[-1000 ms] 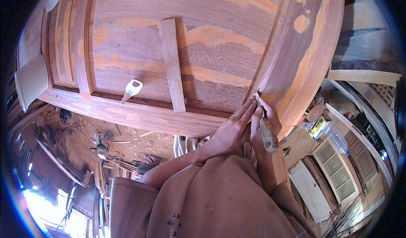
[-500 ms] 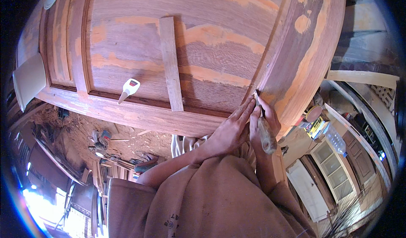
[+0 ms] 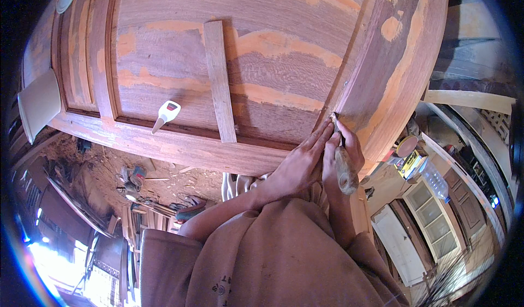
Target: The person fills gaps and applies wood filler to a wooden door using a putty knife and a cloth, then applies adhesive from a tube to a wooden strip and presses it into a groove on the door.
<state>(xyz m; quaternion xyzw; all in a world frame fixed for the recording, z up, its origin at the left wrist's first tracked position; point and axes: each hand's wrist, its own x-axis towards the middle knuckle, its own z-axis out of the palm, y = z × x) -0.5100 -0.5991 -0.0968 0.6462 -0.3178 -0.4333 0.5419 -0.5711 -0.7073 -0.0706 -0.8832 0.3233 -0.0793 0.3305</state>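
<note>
My right hand (image 3: 349, 146) grips a chisel (image 3: 346, 170) by its worn handle, the blade end pointing away from me. The blade tip meets the corner where a moulding strip (image 3: 349, 72) joins the frame of a large wooden panel (image 3: 262, 9). My left hand (image 3: 300, 165) lies beside it, fingers stretched along the wood and fingertips at the blade. Orange filler patches streak the panel. Left of my hands rests a loose wooden slat (image 3: 219, 83). A white glue bottle (image 3: 168, 112) lies near the panel's lower edge, nozzle toward me.
A white plastic container (image 3: 39, 105) sits at the panel's far left. Below are a shavings-strewn floor (image 3: 180, 184), a power tool (image 3: 134, 179) and wood offcuts (image 3: 144, 219). At right are a clear plastic bottle (image 3: 435, 181), a glazed frame (image 3: 431, 214) and a brown door (image 3: 464, 200).
The chisel and my right hand have shifted slightly away from me and to the right along the moulding. My left hand stays nearly in place.
</note>
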